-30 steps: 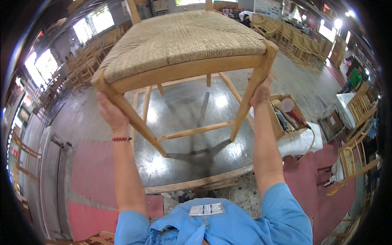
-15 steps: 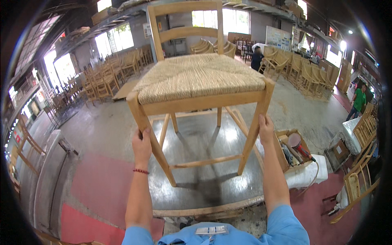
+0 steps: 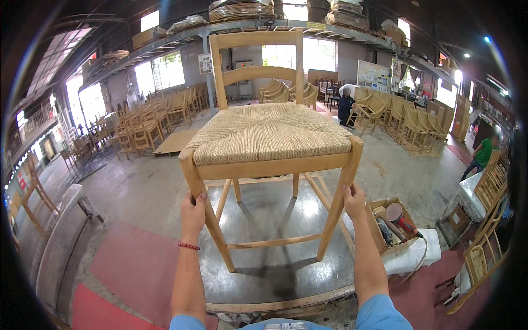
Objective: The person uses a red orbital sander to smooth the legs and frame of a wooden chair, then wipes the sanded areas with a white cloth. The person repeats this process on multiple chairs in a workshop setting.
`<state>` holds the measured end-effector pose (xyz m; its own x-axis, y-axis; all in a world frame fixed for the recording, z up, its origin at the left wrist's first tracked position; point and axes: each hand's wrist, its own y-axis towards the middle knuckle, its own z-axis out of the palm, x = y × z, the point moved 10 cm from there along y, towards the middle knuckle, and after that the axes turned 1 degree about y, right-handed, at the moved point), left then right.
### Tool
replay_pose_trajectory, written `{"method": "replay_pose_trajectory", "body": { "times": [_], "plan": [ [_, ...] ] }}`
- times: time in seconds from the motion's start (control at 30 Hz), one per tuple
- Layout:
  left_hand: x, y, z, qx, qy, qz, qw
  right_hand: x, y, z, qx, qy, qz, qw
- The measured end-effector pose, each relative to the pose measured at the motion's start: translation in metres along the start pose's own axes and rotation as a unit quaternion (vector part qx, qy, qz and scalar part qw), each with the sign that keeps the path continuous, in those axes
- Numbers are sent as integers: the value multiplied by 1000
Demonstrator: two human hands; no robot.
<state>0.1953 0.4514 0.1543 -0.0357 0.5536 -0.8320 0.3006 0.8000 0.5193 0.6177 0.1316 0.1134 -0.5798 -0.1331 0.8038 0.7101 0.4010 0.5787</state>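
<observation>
A pale wooden chair [image 3: 269, 165] with a woven cord seat [image 3: 275, 132] and slatted back stands upright before me, its front toward me. Its feet are at the top of a low metal-covered worktable [image 3: 313, 283]; whether every foot touches cannot be made out. My left hand [image 3: 193, 210], a red bead bracelet at the wrist, is closed around the left front leg. On the other side, my right hand [image 3: 355, 201] grips the right front leg at about the same height, thumb toward me. A stretcher bar [image 3: 275, 242] joins the front legs lower down.
Right of the table, an open carton [image 3: 379, 208] holds a red-and-black power sander [image 3: 403, 220] with a hose. Chair frames [image 3: 154, 124] crowd the back left, and more chairs [image 3: 407, 113] the back right. One person [image 3: 345, 107] crouches there; another in green [image 3: 483, 154] is far right.
My view has tilted up, so the chair, table and hands appear lower and the chair's whole back now shows. Both hands keep their hold on the front legs.
</observation>
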Motion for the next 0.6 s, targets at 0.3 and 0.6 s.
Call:
{"method": "replay_pose_trajectory", "body": {
  "times": [0.3, 0.6],
  "plan": [
    [28, 28, -5, -10, -7, -63, 998, 23, 32, 7, -30, 117, 15, 993],
    [37, 78, 35, -69, -192, -86, 975, 20, 95, 35, -48, 92, 116, 988]
  ]
}}
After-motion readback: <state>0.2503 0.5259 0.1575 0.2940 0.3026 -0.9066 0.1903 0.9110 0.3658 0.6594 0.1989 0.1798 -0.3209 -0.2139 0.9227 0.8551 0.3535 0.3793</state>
